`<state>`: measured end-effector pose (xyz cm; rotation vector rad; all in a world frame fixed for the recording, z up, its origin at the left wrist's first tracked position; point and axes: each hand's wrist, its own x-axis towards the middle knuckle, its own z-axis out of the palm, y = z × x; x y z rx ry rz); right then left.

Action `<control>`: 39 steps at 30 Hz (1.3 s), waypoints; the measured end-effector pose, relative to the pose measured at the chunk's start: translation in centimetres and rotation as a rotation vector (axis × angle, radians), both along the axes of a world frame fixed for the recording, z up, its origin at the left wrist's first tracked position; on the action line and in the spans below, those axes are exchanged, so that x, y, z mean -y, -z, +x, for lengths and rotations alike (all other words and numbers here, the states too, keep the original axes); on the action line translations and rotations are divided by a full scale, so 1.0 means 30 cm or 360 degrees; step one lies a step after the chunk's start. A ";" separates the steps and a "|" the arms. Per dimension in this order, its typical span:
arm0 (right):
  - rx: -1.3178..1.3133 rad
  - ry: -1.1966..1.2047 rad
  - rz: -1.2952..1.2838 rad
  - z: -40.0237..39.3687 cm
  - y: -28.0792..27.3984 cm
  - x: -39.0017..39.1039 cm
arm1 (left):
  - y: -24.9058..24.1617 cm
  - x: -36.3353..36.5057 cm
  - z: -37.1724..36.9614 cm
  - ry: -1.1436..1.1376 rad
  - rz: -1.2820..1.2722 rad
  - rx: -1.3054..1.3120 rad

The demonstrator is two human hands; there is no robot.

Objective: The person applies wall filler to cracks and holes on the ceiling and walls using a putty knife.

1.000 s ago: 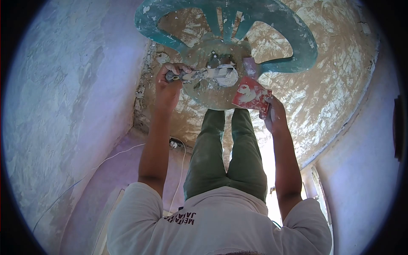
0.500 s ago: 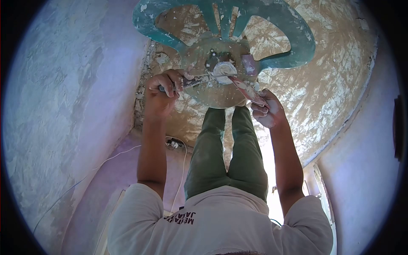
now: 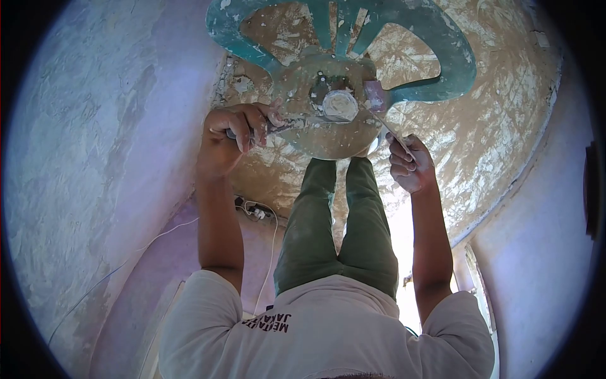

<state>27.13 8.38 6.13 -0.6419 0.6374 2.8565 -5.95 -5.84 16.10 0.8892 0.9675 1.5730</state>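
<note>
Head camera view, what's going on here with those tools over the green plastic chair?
A person stands over a green plastic chair that has a round tub of pale filler on its seat. The left hand grips the handle of a putty knife, whose blade reaches to the tub. The right hand holds a flat scraper, seen edge-on, with its tip close to the tub. The floor around the chair is spattered with white.
</note>
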 end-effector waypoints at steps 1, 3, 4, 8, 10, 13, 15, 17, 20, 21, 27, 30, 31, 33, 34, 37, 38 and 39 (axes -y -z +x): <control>0.0193 -0.0038 0.0132 -0.004 -0.015 -0.008 | 0.008 0.002 0.002 -0.0024 -0.0012 0.0020; 0.0579 -0.0113 0.0391 -0.015 -0.069 -0.028 | 0.031 0.009 0.016 -0.0169 -0.0166 0.0140; 0.0742 -0.0094 0.0648 -0.030 -0.090 -0.023 | 0.052 0.012 0.033 -0.0294 -0.0305 0.0237; 0.0970 -0.0208 0.1357 -0.023 -0.063 0.004 | 0.200 0.020 0.065 -0.0529 -0.0735 0.0314; 0.1017 -0.0425 0.1609 0.000 -0.025 0.016 | 0.302 0.024 0.092 -0.0569 -0.0779 0.0246; 0.1162 -0.0562 0.1642 0.038 0.036 0.048 | 0.370 0.003 0.143 -0.0618 -0.0833 0.0112; 0.1202 -0.0580 0.1553 0.058 0.044 0.055 | 0.377 -0.021 0.174 -0.0665 -0.0823 0.0081; 0.1301 -0.0498 0.1590 0.080 0.078 0.074 | 0.367 -0.053 0.199 -0.0721 -0.0769 0.0123; 0.1345 -0.0532 0.1678 0.055 0.079 0.085 | 0.392 -0.097 0.231 -0.0624 -0.0714 -0.0089; 0.1341 -0.0568 0.1714 0.033 0.073 0.092 | 0.430 -0.104 0.241 -0.0607 -0.0699 -0.0189; 0.1482 -0.0694 0.2382 -0.057 0.121 0.200 | 0.535 -0.141 0.312 -0.0485 -0.0805 -0.0549; 0.1529 -0.0839 0.2554 -0.110 0.106 0.226 | 0.603 -0.137 0.323 -0.0438 -0.0820 -0.0728; 0.1543 -0.0910 0.2610 -0.121 0.101 0.228 | 0.617 -0.135 0.326 -0.0424 -0.0846 -0.0734; 0.1615 -0.1000 0.2747 -0.133 0.125 0.239 | 0.640 -0.139 0.330 -0.0408 -0.0875 -0.0730; 0.1648 -0.1047 0.2814 -0.139 0.134 0.243 | 0.647 -0.142 0.329 -0.0407 -0.0880 -0.0721; 0.1720 -0.1244 0.2879 -0.136 0.168 0.255 | 0.653 -0.150 0.321 -0.0379 -0.0917 -0.0717; 0.1747 -0.1229 0.2937 -0.136 0.181 0.259 | 0.653 -0.155 0.315 -0.0366 -0.0930 -0.0719; 0.1755 -0.1243 0.2947 -0.139 0.184 0.259 | 0.657 -0.159 0.309 -0.0368 -0.0927 -0.0661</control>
